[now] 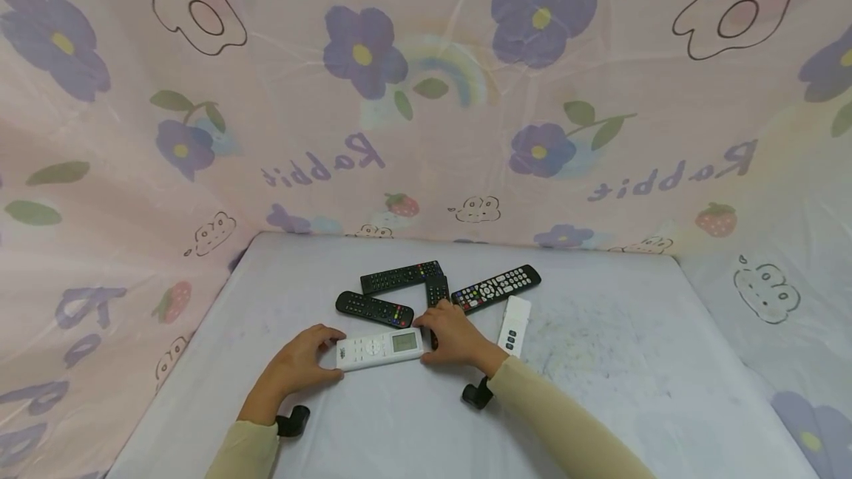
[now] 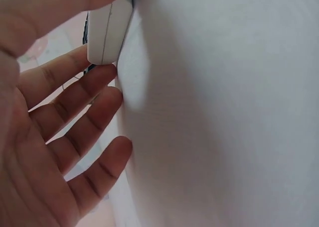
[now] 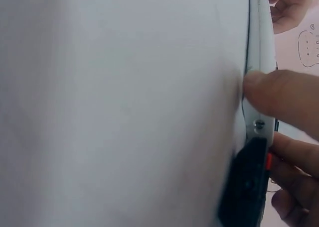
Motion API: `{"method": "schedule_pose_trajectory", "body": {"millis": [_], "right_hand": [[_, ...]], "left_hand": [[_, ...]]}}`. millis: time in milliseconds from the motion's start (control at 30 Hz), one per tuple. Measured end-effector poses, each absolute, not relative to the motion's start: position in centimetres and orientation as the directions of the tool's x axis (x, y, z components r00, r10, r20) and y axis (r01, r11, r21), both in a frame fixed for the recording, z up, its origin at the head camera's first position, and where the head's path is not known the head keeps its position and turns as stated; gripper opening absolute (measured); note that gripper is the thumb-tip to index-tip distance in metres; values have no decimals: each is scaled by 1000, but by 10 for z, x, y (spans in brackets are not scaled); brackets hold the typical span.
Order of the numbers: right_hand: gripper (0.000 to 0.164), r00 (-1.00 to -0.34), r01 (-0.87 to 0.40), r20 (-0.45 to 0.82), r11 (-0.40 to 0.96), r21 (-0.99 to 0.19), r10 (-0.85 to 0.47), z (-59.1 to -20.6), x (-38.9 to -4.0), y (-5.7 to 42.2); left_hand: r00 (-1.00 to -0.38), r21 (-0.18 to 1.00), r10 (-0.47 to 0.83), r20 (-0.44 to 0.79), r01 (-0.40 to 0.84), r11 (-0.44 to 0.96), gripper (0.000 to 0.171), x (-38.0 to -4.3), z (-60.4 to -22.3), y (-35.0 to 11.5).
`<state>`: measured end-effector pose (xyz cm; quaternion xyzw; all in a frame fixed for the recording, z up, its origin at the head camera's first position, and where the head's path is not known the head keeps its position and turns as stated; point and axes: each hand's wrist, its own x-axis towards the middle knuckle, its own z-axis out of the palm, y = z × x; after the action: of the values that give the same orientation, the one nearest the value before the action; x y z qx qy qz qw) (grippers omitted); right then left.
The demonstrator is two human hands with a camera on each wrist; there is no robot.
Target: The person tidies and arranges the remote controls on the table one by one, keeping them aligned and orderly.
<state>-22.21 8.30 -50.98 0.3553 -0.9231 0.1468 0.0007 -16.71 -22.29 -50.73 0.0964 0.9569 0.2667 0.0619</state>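
White LCD remote (image 1: 379, 350) sits on the table (image 1: 619, 398), ends pinched by your left hand (image 1: 295, 367) and right hand (image 1: 459, 338). Looks partway: gripping's done; black remotes (image 1: 375, 309) and other white remote (image 1: 520, 311) lie scattered.

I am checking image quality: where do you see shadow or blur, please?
Head view: even light, the white remote with its screen fairly clear; left wrist: a broad, soft shadow on the table beside the fingers; right wrist: the black remote at the bottom dark and blurred.
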Motion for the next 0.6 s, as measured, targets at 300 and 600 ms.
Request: {"method": "schedule_pose_trajectory", "body": {"millis": [300, 600], "right_hand": [[54, -754, -642, 92, 699, -315, -651, -503, -219, 84], [54, -741, -643, 61, 681, -349, -669, -503, -221, 87]], "left_hand": [[-974, 531, 217, -63, 152, 834, 56, -163, -506, -223], [-978, 548, 191, -81, 117, 828, 55, -155, -504, -219]]}}
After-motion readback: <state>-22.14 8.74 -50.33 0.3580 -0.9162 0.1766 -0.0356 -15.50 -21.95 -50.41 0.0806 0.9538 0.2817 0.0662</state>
